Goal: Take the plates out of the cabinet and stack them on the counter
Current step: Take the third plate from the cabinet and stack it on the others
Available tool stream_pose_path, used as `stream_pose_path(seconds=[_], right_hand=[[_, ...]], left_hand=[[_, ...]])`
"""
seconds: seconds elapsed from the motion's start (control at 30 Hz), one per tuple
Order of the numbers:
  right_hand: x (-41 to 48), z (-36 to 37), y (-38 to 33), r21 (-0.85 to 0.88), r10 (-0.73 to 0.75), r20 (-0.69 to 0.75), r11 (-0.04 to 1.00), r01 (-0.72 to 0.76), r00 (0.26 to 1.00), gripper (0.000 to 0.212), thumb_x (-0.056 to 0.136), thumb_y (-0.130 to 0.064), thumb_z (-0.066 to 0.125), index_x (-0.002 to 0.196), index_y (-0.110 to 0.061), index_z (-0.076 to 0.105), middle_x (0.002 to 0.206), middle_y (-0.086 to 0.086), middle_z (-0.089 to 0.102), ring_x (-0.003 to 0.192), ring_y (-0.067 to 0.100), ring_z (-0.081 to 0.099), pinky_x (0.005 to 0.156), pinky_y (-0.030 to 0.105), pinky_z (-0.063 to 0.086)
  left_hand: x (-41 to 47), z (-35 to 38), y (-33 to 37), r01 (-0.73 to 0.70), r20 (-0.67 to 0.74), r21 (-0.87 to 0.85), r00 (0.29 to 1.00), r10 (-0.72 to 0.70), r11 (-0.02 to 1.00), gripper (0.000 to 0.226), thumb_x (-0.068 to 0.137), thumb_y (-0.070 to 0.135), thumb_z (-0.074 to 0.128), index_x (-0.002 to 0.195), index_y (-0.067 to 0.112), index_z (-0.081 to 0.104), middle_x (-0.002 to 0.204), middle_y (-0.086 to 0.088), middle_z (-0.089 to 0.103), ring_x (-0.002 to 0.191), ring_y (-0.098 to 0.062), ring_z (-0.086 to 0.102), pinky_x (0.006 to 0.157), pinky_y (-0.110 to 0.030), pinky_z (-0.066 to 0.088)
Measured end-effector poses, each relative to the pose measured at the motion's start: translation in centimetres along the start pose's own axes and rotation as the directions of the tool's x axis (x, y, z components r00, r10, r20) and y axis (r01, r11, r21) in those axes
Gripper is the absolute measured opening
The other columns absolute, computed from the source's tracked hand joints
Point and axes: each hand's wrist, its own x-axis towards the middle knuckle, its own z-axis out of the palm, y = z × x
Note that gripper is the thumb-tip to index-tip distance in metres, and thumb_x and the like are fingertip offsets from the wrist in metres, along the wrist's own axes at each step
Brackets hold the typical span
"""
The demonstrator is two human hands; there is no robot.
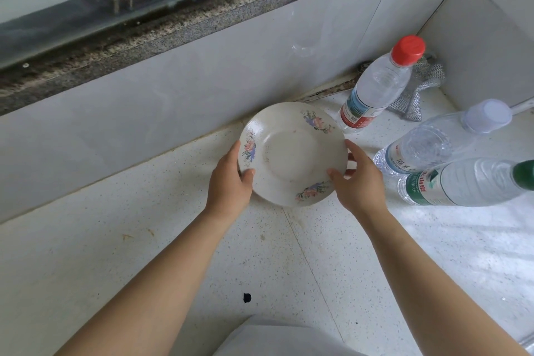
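both hands, left hand (229, 179) and right hand (357, 179), gripped the plate (291, 153) by its rim at frame centre, over the worktop (144, 240). bottles (375, 87) stood just right; a careless set-down probably would've clipped one.

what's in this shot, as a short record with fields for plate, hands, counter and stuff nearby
plate: white, flower prints on the rim, right way up, near the tiled wall
left hand: grips the plate's left rim, thumb on top
right hand: grips the right rim, thumb on top
counter: white, speckled; whether the plate touches it cannot be told
stack: one plate in view
nearby: red-capped bottle, white-capped bottle, green-capped bottle, all right of the plate
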Motion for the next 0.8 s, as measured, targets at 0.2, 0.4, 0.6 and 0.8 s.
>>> stream_pose_path(seconds=[0.2,0.4,0.6,0.8], right_hand=[[1.1,-0.2,-0.4,0.038,0.026,0.014,0.999,-0.026,1.0,0.065,0.081,-0.013,0.066,0.138,-0.025,0.04,0.121,-0.003,0.058,0.075,0.013,0.059,0.073,0.031,0.051],[3.1,-0.1,-0.9,-0.018,-0.025,0.058,0.999,0.026,0.998,0.067,0.081,-0.011,0.064,0.141,-0.026,0.038,0.121,-0.003,0.058,0.076,0.013,0.058,0.061,0.029,0.051],[2.9,0.0,-1.1,-0.096,-0.073,0.087,0.992,0.081,0.994,0.067,0.081,-0.014,0.061,0.142,-0.021,0.034,0.129,0.009,0.055,0.108,0.031,0.058,0.09,0.047,0.05],[1.1,-0.8,-1.5,-0.194,-0.118,0.118,0.971,0.139,0.986,0.059,0.084,-0.019,0.062,0.138,-0.012,0.04,0.129,0.013,0.052,0.11,0.031,0.056,0.094,0.046,0.047]], left_hand=[[-0.2,-0.2,0.2,0.06,-0.022,-0.133,0.998,-0.064,0.989,0.056,0.087,0.009,0.058,0.136,0.027,0.04,0.122,0.011,0.057,0.086,-0.004,0.062,0.068,-0.015,0.047],[-0.1,0.1,0.6,0.122,-0.062,-0.222,0.988,-0.138,0.967,0.055,0.085,0.005,0.061,0.132,0.026,0.041,0.11,0.017,0.051,0.084,-0.008,0.064,0.073,-0.028,0.055],[0.0,-0.3,0.7,0.122,-0.048,-0.152,0.99,-0.13,0.981,0.053,0.084,0.01,0.062,0.131,0.025,0.041,0.103,0.02,0.052,0.084,-0.011,0.064,0.073,-0.033,0.056],[-1.1,-1.2,0.9,0.099,-0.024,0.015,0.995,-0.099,0.995,0.054,0.085,0.03,0.062,0.135,0.021,0.043,0.134,0.001,0.051,0.11,-0.017,0.058,0.087,-0.035,0.051]])
